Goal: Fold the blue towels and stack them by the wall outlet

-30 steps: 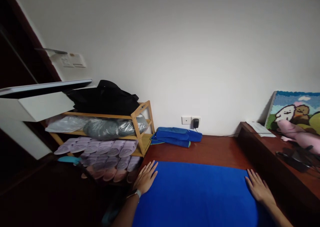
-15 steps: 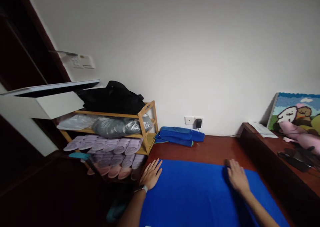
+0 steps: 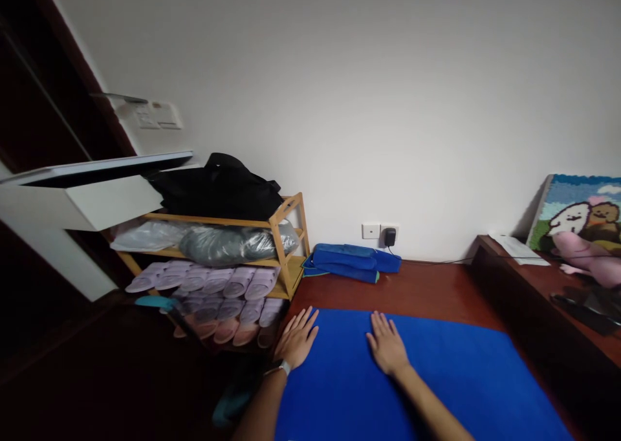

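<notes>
A blue cloth (image 3: pixel 451 363) lies spread over a reddish-brown wooden surface (image 3: pixel 436 292). Its far edge runs in front of both hands, and its near part leaves the bottom of the view. My left hand (image 3: pixel 298 339), with a watch on the wrist, rests flat at the cloth's far left corner, fingers stretched out. Near the far edge, left of the cloth's middle, my right hand (image 3: pixel 388 347) lies palm down with its fingers extended. Neither hand grips anything. Beyond the cloth, folded blue towels (image 3: pixel 344 261) sit by the wall.
On the left stands a wooden rack (image 3: pixel 285 247) with slippers (image 3: pixel 237 282), plastic-wrapped items and a black bag (image 3: pixel 218 185). A black plug (image 3: pixel 389 236) sits in the wall socket. The raised ledge at right holds a pink plush toy (image 3: pixel 587 257) and a fluffy picture (image 3: pixel 582 208).
My right hand has slid left across the cloth, from near its far right part towards my left hand. My left hand has stayed at the corner. The view has shifted slightly.
</notes>
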